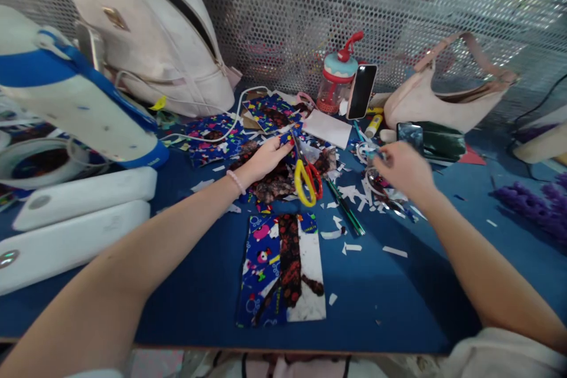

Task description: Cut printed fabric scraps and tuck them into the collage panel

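A white card [312,301] partly covered with blue patterned and dark red fabric strips lies near the table's front edge. Beyond it, my left hand [268,159], with a pink bracelet at the wrist, has its fingers closed on a small piece of blue patterned fabric [287,140]. Scissors [305,184] with yellow and red handles lie just right of that hand, on the fabric scraps. My right hand [403,168], blurred, is over a clump of clear plastic and small scraps [376,183]; its fingers are bent, and what they hold, if anything, is unclear.
A white backpack [155,41], a blue-and-white bottle [88,106] and two white devices [88,195] stand or lie at left. Behind are a cup [333,85], a phone [362,93] and a pink handbag [434,100]. Green pens [348,209] and paper scraps lie centrally.
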A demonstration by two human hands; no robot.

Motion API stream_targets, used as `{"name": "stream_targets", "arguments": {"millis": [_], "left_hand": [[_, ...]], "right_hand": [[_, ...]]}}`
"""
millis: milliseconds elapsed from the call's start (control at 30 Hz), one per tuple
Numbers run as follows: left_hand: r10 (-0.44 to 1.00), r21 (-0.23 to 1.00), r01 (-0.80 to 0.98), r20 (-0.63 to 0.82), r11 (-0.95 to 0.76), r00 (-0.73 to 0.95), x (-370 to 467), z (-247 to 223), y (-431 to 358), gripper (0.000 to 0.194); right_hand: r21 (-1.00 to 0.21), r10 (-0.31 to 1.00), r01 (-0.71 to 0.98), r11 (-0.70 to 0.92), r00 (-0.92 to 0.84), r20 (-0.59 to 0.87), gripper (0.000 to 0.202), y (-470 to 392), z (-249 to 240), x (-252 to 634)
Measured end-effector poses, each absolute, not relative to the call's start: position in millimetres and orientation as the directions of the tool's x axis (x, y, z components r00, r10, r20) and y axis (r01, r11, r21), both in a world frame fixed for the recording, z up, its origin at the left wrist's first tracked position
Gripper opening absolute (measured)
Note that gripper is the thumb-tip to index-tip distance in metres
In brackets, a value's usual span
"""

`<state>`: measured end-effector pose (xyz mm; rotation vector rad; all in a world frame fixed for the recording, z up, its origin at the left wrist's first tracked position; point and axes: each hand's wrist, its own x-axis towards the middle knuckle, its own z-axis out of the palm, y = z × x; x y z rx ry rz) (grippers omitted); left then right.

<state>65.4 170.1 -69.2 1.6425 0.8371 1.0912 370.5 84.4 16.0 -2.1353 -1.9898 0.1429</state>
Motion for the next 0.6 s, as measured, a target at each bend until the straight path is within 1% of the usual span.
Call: {"name": "stream_targets", "arguments": {"millis": [33,67,133,233,333,467,600], "left_hand": [[0.887,0.951,0.031,0.275,-0.307,0.371,65.7,-68.5,169.5,0.049],[0.884,0.951,0.029,0.276,-0.309,0.377,65.9,-67.6,169.0,0.047],[0.880,0.950,0.031,0.276,-0.312,0.386,66.0,-65.8,167.9,0.044],[0.876,0.948,0.044,0.272,-0.315,0.398,65.6,-63.8,166.8,0.041],[0.871,0.946,0.053,0.271,-0.319,0.410,65.5,-63.1,166.5,0.039],[0.869,0.945,0.063,0.267,-0.320,0.417,65.3,-64.4,167.5,0.038],[0.879,0.945,0.084,0.258,-0.316,0.400,64.3,-66.7,168.5,0.039]], "right_hand": [[-0.146,0.967,0.970,-0.194,0.214,0.139,0.036,87.0,17.6,385.2],[-0.084,0.924,0.937,-0.338,0.348,0.160,0.041,90.5,18.4,399.2],[-0.047,0.880,0.888,-0.458,0.460,0.116,0.054,97.9,16.8,421.4],[-0.044,0.855,0.857,-0.513,0.515,0.064,0.071,106.5,8.0,436.3],[-0.071,0.836,0.839,-0.539,0.543,0.072,0.080,110.7,-1.1,436.8],[-0.134,0.825,0.826,-0.547,0.559,0.080,0.079,113.6,-7.2,437.9],[-0.179,0.826,0.828,-0.532,0.554,0.106,0.073,117.4,-13.1,442.3]]}}
